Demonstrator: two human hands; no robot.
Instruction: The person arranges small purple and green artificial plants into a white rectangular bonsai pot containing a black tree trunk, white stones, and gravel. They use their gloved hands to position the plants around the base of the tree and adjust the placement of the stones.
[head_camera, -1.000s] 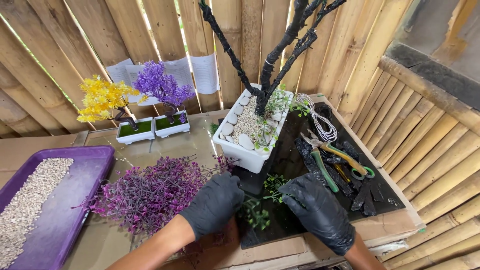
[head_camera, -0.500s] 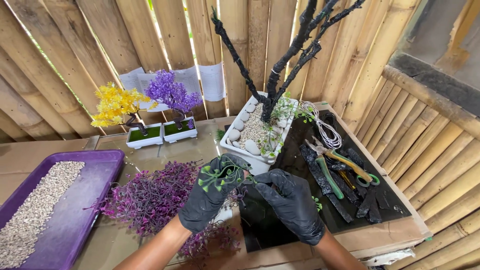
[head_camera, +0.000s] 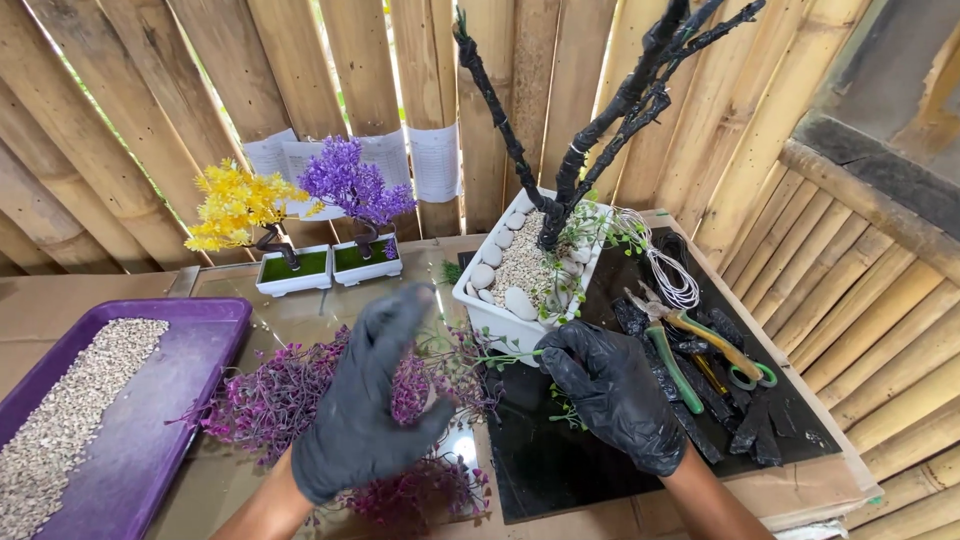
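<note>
Both hands wear black gloves over a glass-topped table. The right hand (head_camera: 612, 395) is closed in a pinch on a thin green sprig (head_camera: 510, 355), whose stem runs left from the fingertips to just beside the near corner of the white rectangular planter (head_camera: 487, 315). The left hand (head_camera: 372, 400) is raised above the heap of purple artificial foliage (head_camera: 270, 395), fingers together and loosely curved; it is motion-blurred, so whether it holds anything I cannot tell. The planter holds gravel, white stones and a bare black-wrapped tree (head_camera: 590, 140) with a few green leaves at its base. To its right, on a black mat (head_camera: 560, 465), lie green-handled pliers (head_camera: 668, 350), a coil of white wire (head_camera: 672, 275) and dark strips. At far left sits a purple tray (head_camera: 170, 400) of pale gravel; behind stand a small yellow tree (head_camera: 235, 205) and a small purple tree (head_camera: 352, 185) in white pots.
</note>
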